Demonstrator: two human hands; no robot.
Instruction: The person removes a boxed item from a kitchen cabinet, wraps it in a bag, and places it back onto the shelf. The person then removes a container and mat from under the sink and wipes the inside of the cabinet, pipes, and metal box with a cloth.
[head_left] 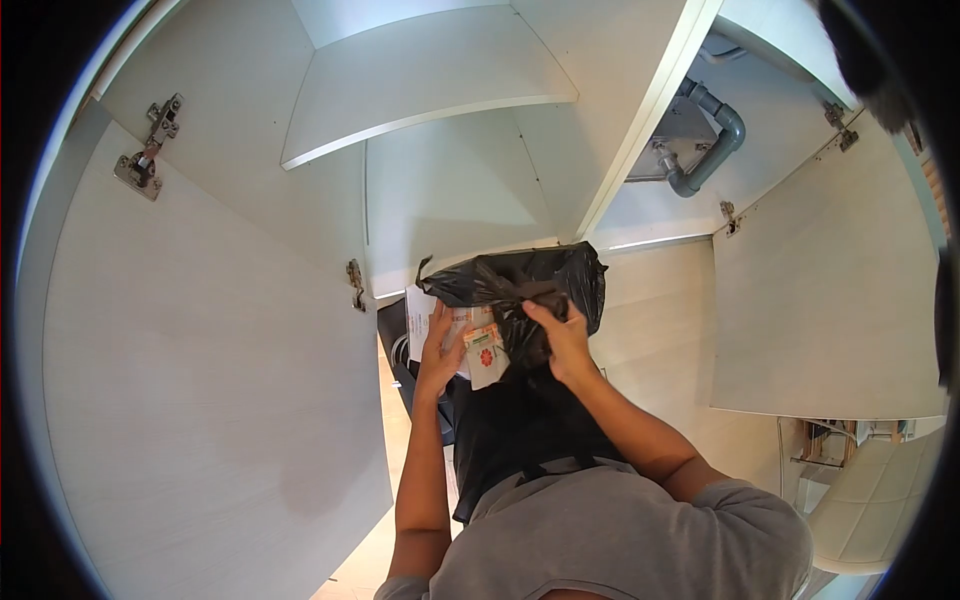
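In front of my body is a black plastic bag (575, 270), its top crumpled and partly gathered. My right hand (562, 340) is closed on the bag's bunched plastic, thumb and fingers pinching it. Against the bag's left side, my left hand (438, 350) is curled at the edge of some white packets with orange print. The nearest is a small white box (487, 357) with a red flower-like mark, tilted beside my left fingers. Part of the packets is hidden behind that hand and the bag, so their full shape cannot be made out.
Ahead stands an open white cabinet with a shelf (430, 85). Its hinged door (200, 370) swings out at left. At right, a grey drain pipe (715, 150) shows inside another compartment with an open door (820, 290). A cream padded seat (880, 510) is at lower right.
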